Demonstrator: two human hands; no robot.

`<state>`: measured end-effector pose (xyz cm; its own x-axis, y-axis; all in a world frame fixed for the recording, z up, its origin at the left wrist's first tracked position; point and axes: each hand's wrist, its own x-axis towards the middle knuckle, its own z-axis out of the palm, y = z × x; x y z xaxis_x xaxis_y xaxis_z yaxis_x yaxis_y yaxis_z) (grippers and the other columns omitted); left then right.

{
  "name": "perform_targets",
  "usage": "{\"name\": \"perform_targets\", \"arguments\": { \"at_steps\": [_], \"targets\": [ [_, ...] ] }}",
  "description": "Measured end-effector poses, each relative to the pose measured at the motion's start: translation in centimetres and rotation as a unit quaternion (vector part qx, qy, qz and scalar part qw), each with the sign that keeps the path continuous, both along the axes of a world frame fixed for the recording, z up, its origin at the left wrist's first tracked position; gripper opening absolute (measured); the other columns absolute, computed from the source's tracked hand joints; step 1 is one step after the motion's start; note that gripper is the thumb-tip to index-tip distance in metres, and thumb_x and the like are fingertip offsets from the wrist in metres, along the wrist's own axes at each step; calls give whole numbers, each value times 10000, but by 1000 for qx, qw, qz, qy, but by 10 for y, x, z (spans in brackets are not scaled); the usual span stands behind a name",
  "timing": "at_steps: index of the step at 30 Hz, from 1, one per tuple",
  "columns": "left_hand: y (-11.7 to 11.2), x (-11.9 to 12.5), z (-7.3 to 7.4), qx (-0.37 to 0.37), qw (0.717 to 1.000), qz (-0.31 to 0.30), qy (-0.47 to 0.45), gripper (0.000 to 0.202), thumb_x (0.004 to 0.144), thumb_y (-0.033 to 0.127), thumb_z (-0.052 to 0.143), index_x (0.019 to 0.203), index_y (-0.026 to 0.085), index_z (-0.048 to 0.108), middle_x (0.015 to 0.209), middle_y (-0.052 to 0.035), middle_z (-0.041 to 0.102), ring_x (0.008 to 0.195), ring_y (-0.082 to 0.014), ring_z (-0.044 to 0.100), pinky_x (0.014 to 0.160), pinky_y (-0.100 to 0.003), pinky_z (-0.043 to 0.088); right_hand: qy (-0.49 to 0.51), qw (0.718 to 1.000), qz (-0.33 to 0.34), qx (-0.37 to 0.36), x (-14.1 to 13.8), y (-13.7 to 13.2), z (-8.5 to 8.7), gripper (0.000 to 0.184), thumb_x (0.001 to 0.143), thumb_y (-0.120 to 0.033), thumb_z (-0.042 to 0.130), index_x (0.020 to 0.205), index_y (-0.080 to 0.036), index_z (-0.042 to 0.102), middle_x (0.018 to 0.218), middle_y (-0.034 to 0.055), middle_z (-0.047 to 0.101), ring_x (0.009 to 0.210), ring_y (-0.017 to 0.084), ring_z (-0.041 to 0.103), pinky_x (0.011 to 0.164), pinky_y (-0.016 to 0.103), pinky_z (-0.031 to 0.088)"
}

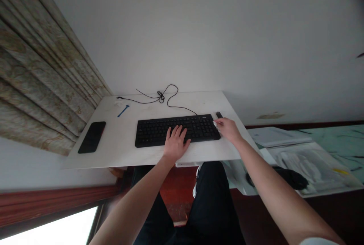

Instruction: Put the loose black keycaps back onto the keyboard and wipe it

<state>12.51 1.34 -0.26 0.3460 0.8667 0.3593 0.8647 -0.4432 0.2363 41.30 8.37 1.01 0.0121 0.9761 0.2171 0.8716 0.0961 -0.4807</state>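
A black keyboard (153,131) lies flat on the white table. My left hand (175,144) rests on the keyboard's middle, palm down, with its fingers spread and nothing in them. At the keyboard's right end, my right hand (229,128) pinches a small white wipe (215,124) between thumb and fingers, against or just over the number keys. Behind that hand is a small dark object (218,114), partly covered, whose kind I cannot make out. The keyboard's black cable (182,107) runs toward the back and is bundled in a loop.
On the white table (119,154), a black phone (92,137) lies at the left, near a small blue tool (123,111) and a crumpled white scrap (118,103). A patterned curtain (42,63) hangs at the left. Plastic-wrapped items (307,165) lie on a lower surface at the right.
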Motion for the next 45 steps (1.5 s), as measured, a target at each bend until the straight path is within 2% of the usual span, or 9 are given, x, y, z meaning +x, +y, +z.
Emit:
{"name": "perform_targets", "arguments": {
  "at_steps": [7, 11, 15, 19, 25, 31, 39, 42, 45],
  "targets": [
    [0, 1, 0, 1, 1000, -2, -1, 501, 965, 447, 460, 1380, 176, 536, 1449, -135, 546, 1384, -298, 446, 1203, -558, 234, 10, 997, 58, 59, 5, -78, -10, 241, 887, -220, 519, 927, -191, 755, 895, 78, 719, 806, 215, 680, 815, 343, 516],
    [0, 1, 0, 0, 1000, -2, 0, 501, 970, 443, 453, 1386, 175, 530, 1458, -136, 535, 1390, -300, 438, 1204, -561, 231, 31, 995, 69, 71, -1, -92, -13, 249, 922, -284, 509, 943, -199, 743, 939, 79, 718, 869, 220, 678, 833, 342, 517],
    [0, 1, 1, 2, 1000, -3, 3, 499, 968, 446, 456, 1380, 176, 534, 1450, -135, 543, 1384, -299, 445, 1201, -560, 238, 32, 994, 0, 107, -5, -67, -13, 241, 910, -269, 510, 933, -181, 733, 908, 93, 710, 813, 227, 664, 818, 362, 512],
    [0, 1, 0, 3, 1000, -1, 5, 496, 963, 450, 465, 1373, 183, 539, 1445, -133, 547, 1381, -297, 446, 1198, -558, 245, 20, 994, -35, 103, -13, -14, -7, 243, 892, -223, 509, 913, -148, 738, 914, 128, 717, 816, 242, 661, 831, 376, 501],
    [0, 2, 0, 6, 1000, 0, 9, 495, 957, 450, 477, 1376, 192, 538, 1446, -133, 545, 1382, -298, 443, 1198, -562, 248, 31, 997, -15, 62, -63, 43, 2, 199, 883, -210, 558, 928, -164, 746, 955, 111, 730, 892, 230, 663, 906, 367, 480],
    [0, 0, 0, 11, 1000, 1, 11, 498, 950, 448, 496, 1377, 195, 534, 1439, -131, 551, 1377, -295, 448, 1195, -562, 258, 2, 992, 105, 66, -93, 34, -4, 217, 917, -153, 522, 901, -177, 738, 956, 97, 689, 908, 208, 643, 886, 321, 477],
    [-1, -3, 2, 5, 1000, -10, -21, 428, 967, 392, 488, 1347, 210, 559, 1417, -102, 578, 1353, -251, 487, 1201, -516, 280, -14, 997, 56, 42, -70, 30, 4, 258, 893, -122, 523, 1017, -158, 747, 1011, 115, 715, 945, 222, 660, 931, 347, 478],
    [-7, -30, 6, 6, 999, -5, -43, 363, 972, 316, 474, 1305, 226, 589, 1357, -80, 628, 1286, -218, 551, 1201, -486, 293, -10, 997, 51, 50, -70, 25, 4, 285, 878, -111, 532, 1056, -165, 748, 1036, 113, 720, 963, 220, 668, 946, 353, 488],
    [-17, -87, 9, 23, 998, 33, -41, 337, 965, 304, 480, 1263, 223, 614, 1329, -95, 641, 1267, -240, 567, 1205, -518, 268, 0, 997, 53, 53, -68, 24, 3, 276, 873, -114, 538, 1011, -174, 769, 1032, 113, 720, 948, 211, 679, 944, 354, 498]
  ]
}}
